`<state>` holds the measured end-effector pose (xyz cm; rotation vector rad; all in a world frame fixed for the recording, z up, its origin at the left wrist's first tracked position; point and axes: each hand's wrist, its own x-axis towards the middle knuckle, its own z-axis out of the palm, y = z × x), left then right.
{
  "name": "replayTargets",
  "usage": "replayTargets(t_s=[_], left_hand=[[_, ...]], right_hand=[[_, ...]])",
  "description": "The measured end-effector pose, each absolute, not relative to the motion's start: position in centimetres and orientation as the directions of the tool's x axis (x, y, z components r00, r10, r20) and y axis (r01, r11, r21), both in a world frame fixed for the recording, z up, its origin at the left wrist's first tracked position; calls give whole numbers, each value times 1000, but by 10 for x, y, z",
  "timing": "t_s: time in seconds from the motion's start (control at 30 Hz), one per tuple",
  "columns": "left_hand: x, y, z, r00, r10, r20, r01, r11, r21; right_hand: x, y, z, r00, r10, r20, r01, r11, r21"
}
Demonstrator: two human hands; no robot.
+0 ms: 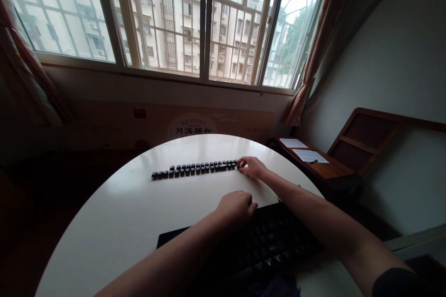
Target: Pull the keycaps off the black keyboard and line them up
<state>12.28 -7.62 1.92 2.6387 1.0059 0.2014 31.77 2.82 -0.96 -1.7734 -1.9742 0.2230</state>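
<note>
Two rows of small black keycaps (pixel 198 168) run across the white table. At their right end my right hand (pixel 252 168) pinches a keycap (pixel 239 166) between thumb and fingertips, down at the tabletop. Closer to me, my left hand (pixel 237 206) is curled closed above the far edge of a black keyboard (pixel 275 236). Its fingers are tucked under, so anything inside them is hidden. Both forearms cross over the keyboard and cover parts of it; many keys on its right side are dim but visible.
The round white table (pixel 114 222) curves away on both sides. Beyond its right edge stands a wooden chair (pixel 362 144) beside a brown surface with paper sheets (pixel 310 156) and a pen (pixel 314 161). A long printed box (pixel 230 123) lies below the barred window (pixel 188 23).
</note>
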Motion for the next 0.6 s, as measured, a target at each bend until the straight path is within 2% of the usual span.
replayTargets(t_s=[0.6], left_hand=[[123,-75,15,755,654,36,611,-723,323]], right_hand=[[314,38,-14,-1,964,265,892,121,-436]])
